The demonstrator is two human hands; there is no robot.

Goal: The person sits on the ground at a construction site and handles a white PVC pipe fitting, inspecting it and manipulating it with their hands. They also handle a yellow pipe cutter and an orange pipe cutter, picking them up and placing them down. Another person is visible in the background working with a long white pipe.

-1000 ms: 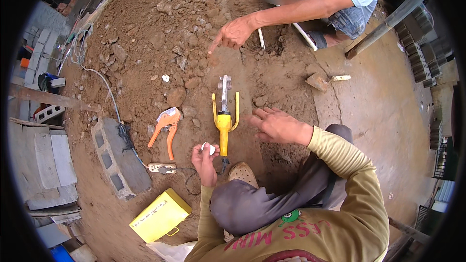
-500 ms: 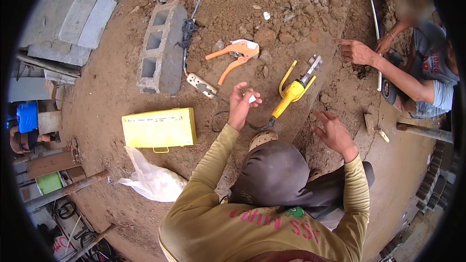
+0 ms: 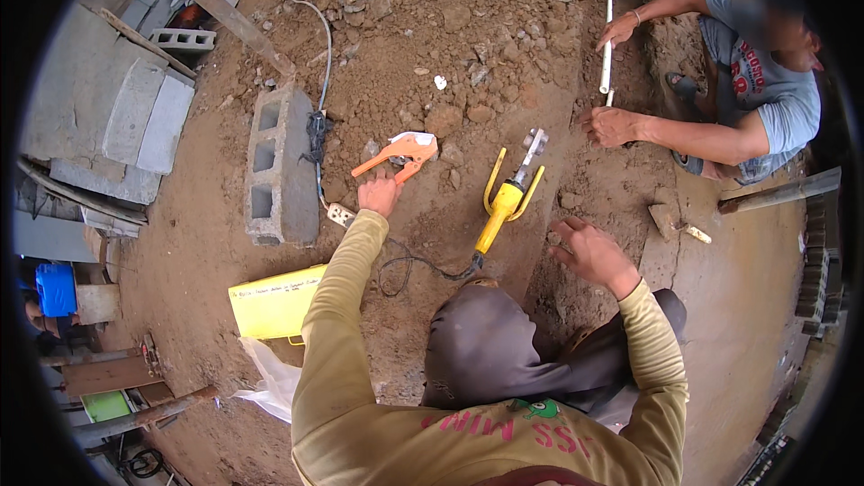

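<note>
My left hand [image 3: 379, 196] reaches forward and covers the lower handle end of an orange pipe cutter [image 3: 416, 150], its fingers curled over it. The cutter lies on the dirt with its head pointing away from me. My right hand [image 3: 596, 256] hovers over the ground with its fingers loosely bent and apart, holding nothing. Between my hands lies a yellow-handled heating tool [image 3: 493, 223] with a two-pronged stand and a metal head. Its dark cable [image 3: 409, 259] runs left. A white socket strip [image 3: 340, 214] sits beside my left hand, partly hidden.
A hollow concrete block [image 3: 286, 166] stands left, with a yellow case [image 3: 274, 306] and a white plastic bag [image 3: 274, 378] nearer me. At right a co-worker [image 3: 751, 81] crouches, hands at a white pipe [image 3: 607, 27]. A trowel [image 3: 666, 220] lies on the right.
My left hand has moved forward and left onto the pipe cutter's handle; the small white piece it held no longer shows. The co-worker's hands have moved to the white pipe. The whole view has shifted.
</note>
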